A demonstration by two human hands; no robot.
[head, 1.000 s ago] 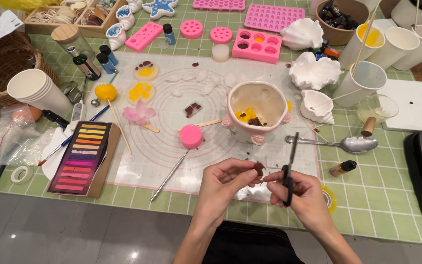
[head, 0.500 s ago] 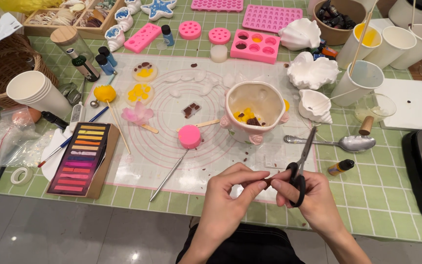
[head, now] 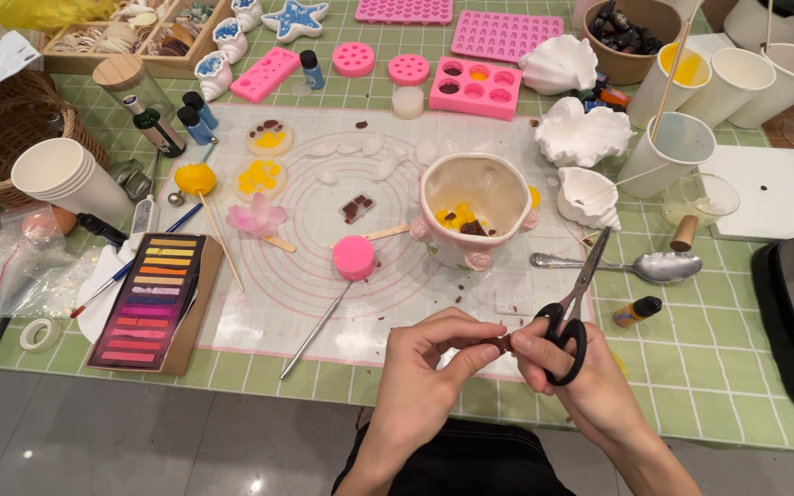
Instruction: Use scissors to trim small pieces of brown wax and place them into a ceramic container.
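Since a moment ago my hands have drawn closer together at the mat's [head: 323, 276] near edge; my left hand [head: 429, 358] pinches a small brown piece [head: 498, 343] between narrowed fingertips, touching my right hand [head: 567, 372], which holds black scissors [head: 572, 308], blades tilted up-right.

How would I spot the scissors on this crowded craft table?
Start at the big translucent round-lined silicone mat, then go to its near right corner, where the person's right hand is. The black-handled scissors hang from that hand, slim metal blades pointing up and away, unlike the silver spoon lying flat nearby.
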